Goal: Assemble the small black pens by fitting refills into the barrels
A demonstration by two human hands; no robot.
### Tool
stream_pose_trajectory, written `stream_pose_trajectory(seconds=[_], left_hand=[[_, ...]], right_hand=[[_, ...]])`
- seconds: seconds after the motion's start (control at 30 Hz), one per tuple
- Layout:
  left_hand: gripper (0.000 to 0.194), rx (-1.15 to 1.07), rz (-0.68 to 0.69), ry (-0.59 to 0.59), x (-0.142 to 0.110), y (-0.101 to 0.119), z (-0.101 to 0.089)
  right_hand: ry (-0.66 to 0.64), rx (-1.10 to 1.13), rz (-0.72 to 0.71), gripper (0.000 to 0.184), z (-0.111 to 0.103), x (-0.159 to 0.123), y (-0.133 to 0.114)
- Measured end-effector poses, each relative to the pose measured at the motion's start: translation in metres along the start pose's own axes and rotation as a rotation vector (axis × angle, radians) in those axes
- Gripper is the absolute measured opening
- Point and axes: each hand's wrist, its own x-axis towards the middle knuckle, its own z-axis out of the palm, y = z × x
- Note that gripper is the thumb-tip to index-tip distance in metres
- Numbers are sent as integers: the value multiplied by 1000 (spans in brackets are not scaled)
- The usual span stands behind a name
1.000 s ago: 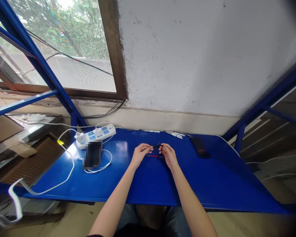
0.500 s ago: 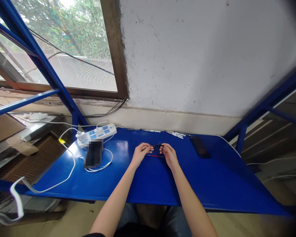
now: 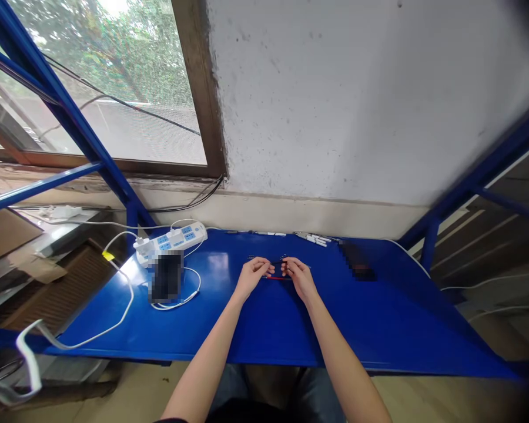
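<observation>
My left hand and my right hand are close together over the middle of the blue table. Their fingers pinch a thin dark rod, like part of a pen, that spans the small gap between them. Fingers cover most of it, so its exact kind is unclear. Just below the fingertips a thin red rod, like a pen refill, lies on the table, partly hidden by the hands.
Several white pen-like pieces lie along the back edge. A white power strip with cables stands at the back left, beside a blurred dark device. Another blurred dark item lies right. Blue frame posts flank the table.
My right hand has moved slightly left, so the gap between my hands is narrower. The left hand stays nearly in place, still pinching. The view has shifted a little.
</observation>
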Motion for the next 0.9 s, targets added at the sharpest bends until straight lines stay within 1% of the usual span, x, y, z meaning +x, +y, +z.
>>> stream_pose_trajectory(seconds=[0.07,0.17,0.23,0.33,0.53,0.63,0.7,0.77,0.9], left_hand=[[35,18,17,13,0,0,-1],[34,66,42,53,1,0,-3],[33,128,51,64,1,1,-4],[31,208,55,47,1,1,-5],[25,261,59,-42,-2,2,-3],[25,296,86,-31,-3,2,-1],[26,377,135,36,-2,2,-2],[26,505,203,141,-1,0,-6],[24,746,303,363,3,-3,-24]], right_hand=[[-1,-82,-13,30,-1,0,0],[-31,-280,-58,29,-2,-1,-1],[-71,-435,-115,25,-3,-2,-1],[-103,-614,-215,21,-3,-3,1],[-131,-823,-338,17,-2,-6,2],[-135,-868,-378,16,1,-7,-1],[-121,-899,-410,15,2,-8,-4],[-95,-942,-440,14,1,-8,-6],[-62,-1053,-460,16,-3,-6,-1]])
